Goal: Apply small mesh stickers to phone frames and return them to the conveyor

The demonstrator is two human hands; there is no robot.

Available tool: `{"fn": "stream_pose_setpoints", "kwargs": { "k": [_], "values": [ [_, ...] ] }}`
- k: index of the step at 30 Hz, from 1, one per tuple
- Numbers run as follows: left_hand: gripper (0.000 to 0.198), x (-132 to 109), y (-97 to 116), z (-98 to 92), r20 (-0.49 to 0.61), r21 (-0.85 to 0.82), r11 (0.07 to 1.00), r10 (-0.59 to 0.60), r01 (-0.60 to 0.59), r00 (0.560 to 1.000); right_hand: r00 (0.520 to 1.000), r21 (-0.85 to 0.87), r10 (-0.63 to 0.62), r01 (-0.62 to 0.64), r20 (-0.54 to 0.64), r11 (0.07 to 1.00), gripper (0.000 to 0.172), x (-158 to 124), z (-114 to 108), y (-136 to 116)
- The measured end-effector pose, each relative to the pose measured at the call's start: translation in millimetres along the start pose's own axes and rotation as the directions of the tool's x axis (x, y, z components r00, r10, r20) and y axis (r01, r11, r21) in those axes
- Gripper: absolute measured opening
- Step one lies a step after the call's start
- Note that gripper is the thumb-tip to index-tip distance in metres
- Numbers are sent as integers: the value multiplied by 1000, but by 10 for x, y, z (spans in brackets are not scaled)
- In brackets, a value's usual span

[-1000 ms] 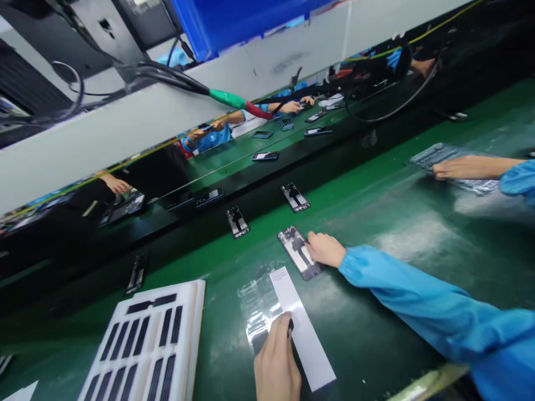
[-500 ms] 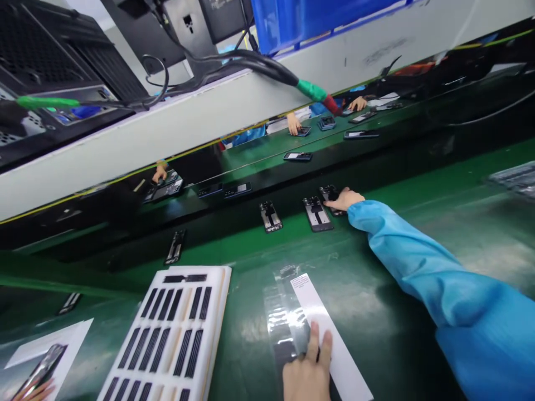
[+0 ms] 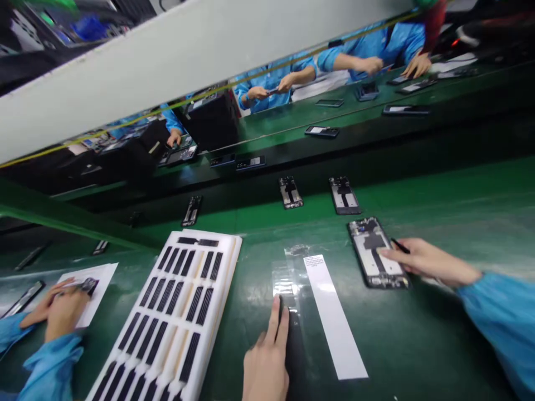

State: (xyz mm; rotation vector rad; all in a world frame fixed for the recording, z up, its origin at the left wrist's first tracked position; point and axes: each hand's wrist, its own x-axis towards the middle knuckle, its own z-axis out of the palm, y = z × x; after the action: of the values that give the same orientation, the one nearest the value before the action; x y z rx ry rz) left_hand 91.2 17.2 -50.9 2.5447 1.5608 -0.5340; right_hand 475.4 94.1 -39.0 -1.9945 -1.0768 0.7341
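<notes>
Two phone frames [image 3: 344, 195] lay at twelve o'clock; left hand [image 3: 267, 356] spread flat on film [image 3: 286, 287]; right hand [image 3: 426, 262], perhaps pinching, grip unreadable.

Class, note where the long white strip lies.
Head view, lower centre: the white strip lies on the green bench between the left hand and the opened phone that the right hand touches.

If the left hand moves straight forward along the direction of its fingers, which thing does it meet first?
Probably the clear film: the left hand aims its fingertips at the film's near end, perhaps touching it. The white strip lies right of that line.
</notes>
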Motion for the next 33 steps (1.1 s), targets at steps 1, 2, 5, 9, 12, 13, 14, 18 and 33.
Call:
{"fn": "stream_pose_setpoints", "kwargs": {
  "k": [1,2,5,9,12,13,14,18,33],
  "values": [
    [102,-52,-21,1,10,21,1000,10,-11,1000,989,-7,-6,7,146,1000,49,-164,58,73],
    [102,-93,-27,1,19,39,999,24,-25,1000,961,-47,-12,26,277,999,53,-296,98,130],
    [104,-153,12,-12,33,71,996,48,-51,998,942,-206,13,60,335,977,62,-534,108,157],
    [100,-140,89,-36,18,56,996,65,-66,998,993,-35,46,-42,107,998,66,-768,103,-104],
    [101,-121,129,-32,25,35,997,72,-73,997,998,284,57,-52,-12,957,66,-995,378,-288],
    [102,-117,139,-27,28,32,997,71,-72,997,997,353,77,-68,-10,933,67,-1065,521,-316],
    [103,-115,148,-22,31,31,997,67,-68,997,994,397,95,-106,49,912,66,-1127,675,-326],
    [102,-117,162,0,21,48,998,49,-50,999,953,431,-4,-134,303,892,59,-1288,1178,-254],
    [92,-86,143,44,60,2,997,72,-72,996,903,285,-281,190,325,940,25,-1546,1423,-165]
  ]
}}
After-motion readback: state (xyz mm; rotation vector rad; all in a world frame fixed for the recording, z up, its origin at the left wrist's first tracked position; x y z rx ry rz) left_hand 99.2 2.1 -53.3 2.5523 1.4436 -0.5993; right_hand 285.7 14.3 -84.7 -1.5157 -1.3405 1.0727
